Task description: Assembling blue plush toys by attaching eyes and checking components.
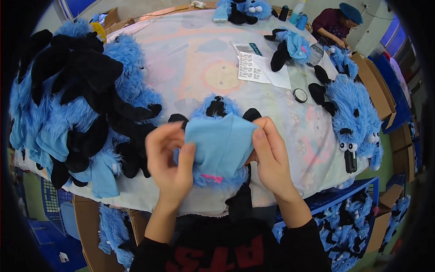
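Observation:
In front of me lies a blue shaggy plush toy (pixel 217 106) with black limbs and a bit of pink near its lower end. A light blue smooth fabric piece (pixel 219 143) with a seam down it covers its middle. My right hand (pixel 273 158) pinches that fabric's upper right corner between thumb and fingers. At the left edge is my left hand (pixel 170 158), its thumb against the cloth and its fingers bent; slight blur softens them. Parts of the toy are hidden under the fabric and hands.
A tall heap of blue and black plush toys (pixel 77 90) fills the table's left. More plush toys (pixel 355 104) lie at right, near a tape roll (pixel 300 95) and paper sheet (pixel 263 70). A co-worker (pixel 337 25) sits far right. Below stand a carton (pixel 88 226) and blue crate (pixel 369 186).

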Available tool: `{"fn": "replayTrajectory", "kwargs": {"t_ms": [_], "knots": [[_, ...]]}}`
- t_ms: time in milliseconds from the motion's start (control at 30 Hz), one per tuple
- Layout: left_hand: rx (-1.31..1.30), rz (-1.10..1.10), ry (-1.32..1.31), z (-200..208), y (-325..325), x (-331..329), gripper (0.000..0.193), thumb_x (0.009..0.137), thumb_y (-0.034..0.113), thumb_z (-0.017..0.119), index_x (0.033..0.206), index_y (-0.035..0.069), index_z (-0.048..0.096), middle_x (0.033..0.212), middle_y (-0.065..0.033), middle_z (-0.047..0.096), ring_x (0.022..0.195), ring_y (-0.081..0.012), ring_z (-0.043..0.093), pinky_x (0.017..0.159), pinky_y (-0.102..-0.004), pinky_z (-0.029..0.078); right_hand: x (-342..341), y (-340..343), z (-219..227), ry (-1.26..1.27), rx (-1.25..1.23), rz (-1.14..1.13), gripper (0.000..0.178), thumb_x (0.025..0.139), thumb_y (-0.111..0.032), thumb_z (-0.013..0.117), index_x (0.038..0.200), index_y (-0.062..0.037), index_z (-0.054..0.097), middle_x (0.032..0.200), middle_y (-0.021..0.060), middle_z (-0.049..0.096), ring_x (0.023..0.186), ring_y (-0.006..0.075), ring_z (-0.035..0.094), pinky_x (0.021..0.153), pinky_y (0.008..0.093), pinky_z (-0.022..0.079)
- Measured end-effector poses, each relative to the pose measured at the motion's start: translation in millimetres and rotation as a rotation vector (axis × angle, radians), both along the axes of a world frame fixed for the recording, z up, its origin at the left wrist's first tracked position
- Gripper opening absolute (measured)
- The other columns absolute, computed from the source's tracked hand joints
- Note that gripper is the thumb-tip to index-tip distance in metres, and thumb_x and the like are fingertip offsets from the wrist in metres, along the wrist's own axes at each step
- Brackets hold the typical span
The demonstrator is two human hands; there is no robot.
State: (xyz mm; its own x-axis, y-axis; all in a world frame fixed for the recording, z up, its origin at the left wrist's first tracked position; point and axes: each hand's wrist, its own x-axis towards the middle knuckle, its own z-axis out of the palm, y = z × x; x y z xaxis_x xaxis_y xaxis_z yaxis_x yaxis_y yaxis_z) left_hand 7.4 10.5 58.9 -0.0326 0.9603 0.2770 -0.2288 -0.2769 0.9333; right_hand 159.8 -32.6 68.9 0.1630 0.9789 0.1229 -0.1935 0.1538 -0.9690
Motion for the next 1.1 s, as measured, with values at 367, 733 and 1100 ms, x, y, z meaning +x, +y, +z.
{"fn": "replayTrajectory", "kwargs": {"t_ms": [367,733,1100], "knots": [[0.545,0.052,0.755,-30.8,-28.5,-21.0,0.027,0.064,0.001,0.073,0.089,0.004,0.062,0.093,-0.0082,0.058,0.081,-0.0207,0.053,0.070,-0.0282,0.045,-5.1,7.8,-28.6,-0.206,-0.044,0.099,0.040,0.081,-0.008,0.059,0.113,-0.0022,0.035,0.091,0.0079,0.051,0.074,0.0130,0.051,0.065,0.0225,0.043],[0.566,0.077,0.702,-40.6,-37.7,-23.0,0.023,0.063,0.001,0.072,0.084,0.005,0.064,0.102,-0.0113,0.060,0.087,-0.0249,0.059,0.074,-0.0315,0.048,-12.3,2.7,-32.2,-0.018,-0.030,0.177,0.052,0.077,-0.004,0.060,0.122,-0.0019,0.033,0.100,0.0097,0.053,0.085,0.0140,0.052,0.071,0.0227,0.043],[0.581,0.098,0.692,-46.9,-34.3,-12.6,0.019,0.064,0.001,0.071,0.080,0.007,0.063,0.104,-0.0129,0.059,0.088,-0.0256,0.060,0.075,-0.0327,0.049,-6.7,16.1,-39.3,0.124,-0.154,0.266,0.045,0.075,-0.002,0.060,0.116,-0.0016,0.041,0.092,0.0060,0.055,0.079,0.0105,0.052,0.070,0.0197,0.042]]}}
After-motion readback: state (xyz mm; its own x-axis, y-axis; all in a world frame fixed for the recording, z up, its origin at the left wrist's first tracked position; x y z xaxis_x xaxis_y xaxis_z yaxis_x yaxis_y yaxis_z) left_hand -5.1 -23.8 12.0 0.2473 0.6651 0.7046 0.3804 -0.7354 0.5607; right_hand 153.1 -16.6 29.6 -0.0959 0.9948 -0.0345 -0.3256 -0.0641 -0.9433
